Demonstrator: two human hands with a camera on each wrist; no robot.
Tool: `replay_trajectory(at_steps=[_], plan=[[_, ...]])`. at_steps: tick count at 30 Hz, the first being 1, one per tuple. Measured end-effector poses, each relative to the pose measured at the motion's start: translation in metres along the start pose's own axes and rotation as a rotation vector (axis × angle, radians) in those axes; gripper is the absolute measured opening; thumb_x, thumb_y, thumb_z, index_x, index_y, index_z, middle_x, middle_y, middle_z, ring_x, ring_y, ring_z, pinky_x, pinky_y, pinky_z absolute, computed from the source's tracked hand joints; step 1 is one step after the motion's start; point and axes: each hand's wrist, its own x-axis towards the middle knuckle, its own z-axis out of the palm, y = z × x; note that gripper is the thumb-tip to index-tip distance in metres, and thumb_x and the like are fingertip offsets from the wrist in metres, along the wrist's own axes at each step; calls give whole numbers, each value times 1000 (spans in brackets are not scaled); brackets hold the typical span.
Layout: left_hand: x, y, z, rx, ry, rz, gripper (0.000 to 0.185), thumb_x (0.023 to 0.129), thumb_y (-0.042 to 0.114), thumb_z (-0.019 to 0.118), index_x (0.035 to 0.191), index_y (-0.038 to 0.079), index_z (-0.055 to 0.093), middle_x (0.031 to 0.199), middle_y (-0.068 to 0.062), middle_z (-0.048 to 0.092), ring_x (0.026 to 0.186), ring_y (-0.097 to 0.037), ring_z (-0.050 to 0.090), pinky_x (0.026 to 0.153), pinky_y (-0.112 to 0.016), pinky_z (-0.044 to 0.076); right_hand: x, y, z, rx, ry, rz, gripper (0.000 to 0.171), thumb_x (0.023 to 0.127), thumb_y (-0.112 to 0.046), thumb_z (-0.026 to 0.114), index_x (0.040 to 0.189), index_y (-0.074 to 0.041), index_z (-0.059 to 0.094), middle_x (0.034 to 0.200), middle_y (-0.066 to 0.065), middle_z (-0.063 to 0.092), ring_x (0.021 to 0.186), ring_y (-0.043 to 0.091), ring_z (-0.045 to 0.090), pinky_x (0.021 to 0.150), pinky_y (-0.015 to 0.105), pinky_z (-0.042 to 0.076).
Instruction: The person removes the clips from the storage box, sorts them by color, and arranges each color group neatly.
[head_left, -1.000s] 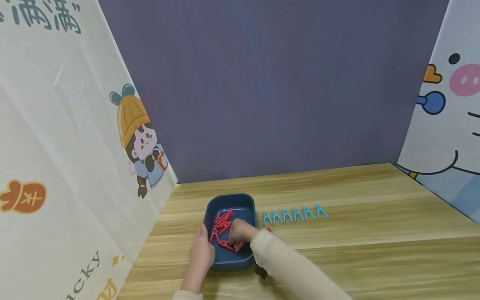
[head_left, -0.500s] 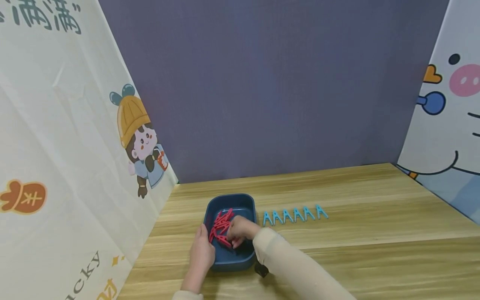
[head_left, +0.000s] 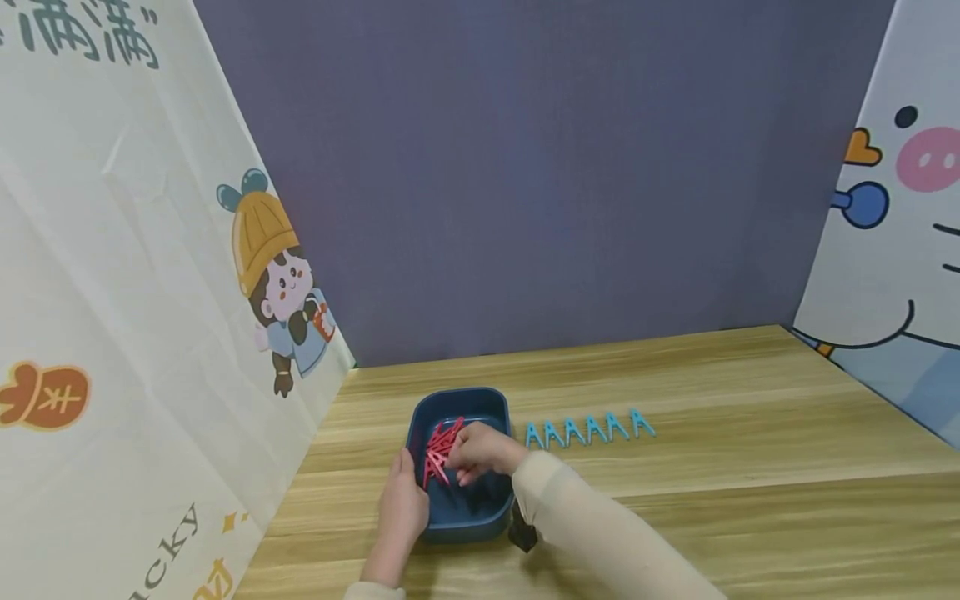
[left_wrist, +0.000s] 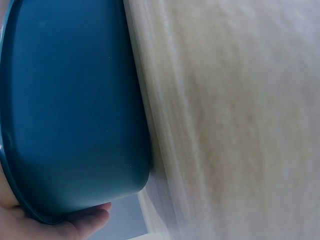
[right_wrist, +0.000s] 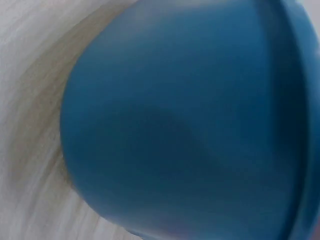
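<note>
A dark blue plastic bin [head_left: 461, 532] stands on the wooden table with a small heap of red clothespins [head_left: 444, 437] inside. At its near left side my left hand [head_left: 403, 504] grips the wall; in the left wrist view, fingers of the left hand [left_wrist: 75, 225] show at the bin's rounded corner. My right hand [head_left: 483, 450] reaches over the right rim into the bin, fingers curled, and pinches a red clothespin beside the heap. The right fingertips are partly hidden by the hand itself. Only the bin's outer wall [right_wrist: 175, 110] fills the right wrist view.
Several light blue clothespins [head_left: 587, 430] lie in a row on the wooden table [head_left: 712, 400] right of the bin. A dark wall panel [head_left: 555, 183] closes off the back, and a printed white sheet [head_left: 150, 292] borders the left.
My right hand has moved away from me and up inside the bin, and the red clothespin at its fingertips has shifted toward the heap. My left hand stays on the bin.
</note>
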Motion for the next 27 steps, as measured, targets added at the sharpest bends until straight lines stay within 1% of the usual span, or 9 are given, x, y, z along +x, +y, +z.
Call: replay_trajectory(at_steps=[2,5,6,9,13,15,19,21,27], plan=[[0,0,0,-1,-8,-11,55,78,-11,51,129,-20,35,129,-34,40,115,-44,43,95,-52,38,-1,0,-2,13,-3,-10,10,79,4,63,71,1,58,56,8,54,45,10,52,47,26,54],[0,1,0,2,-16,-21,54,79,-11,51,130,-19,35,130,-33,39,116,-44,43,95,-52,38,-1,0,-6,52,-14,-22,6,80,3,64,78,2,58,67,18,60,46,11,53,48,27,54],[1,1,0,2,-16,-23,54,79,-11,51,130,-19,35,130,-33,39,116,-44,43,95,-52,38,-1,0,-8,70,-18,-22,6,80,3,64,81,2,58,72,21,61,47,12,54,48,26,54],[0,0,1,6,-7,-13,54,79,-10,51,129,-19,35,129,-33,40,115,-44,44,95,-52,38,-2,-1,-12,113,-29,-23,11,81,1,65,90,3,59,81,23,61,48,12,54,48,25,53],[1,-2,2,13,9,2,54,77,-10,51,128,-20,36,128,-33,41,114,-44,44,94,-51,39,-5,-3,-17,145,-38,-11,17,82,0,65,98,4,62,77,15,61,49,11,54,47,23,52],[1,-2,3,11,4,-2,54,78,-10,51,129,-20,36,129,-33,41,115,-44,44,94,-52,39,-7,-5,-20,153,-43,-10,21,82,-1,64,102,5,62,76,13,62,48,10,54,46,22,52],[1,-1,2,0,-14,-20,55,79,-10,51,130,-19,34,130,-33,39,116,-44,43,95,-52,38,-11,-7,-25,166,-49,-4,27,84,-2,63,110,6,62,66,7,58,47,9,54,46,21,51],[1,-1,1,-3,-21,-28,55,79,-10,51,131,-19,34,131,-33,39,117,-44,42,96,-52,37,-13,-9,-28,169,-50,-2,29,84,-3,62,112,5,61,64,6,56,48,9,53,47,21,51],[1,-2,0,11,-22,-24,55,78,-10,51,130,-19,34,131,-34,38,117,-45,41,96,-52,37,-18,-10,-35,148,-41,9,32,86,-8,62,116,3,61,71,6,58,53,10,55,48,21,51]])
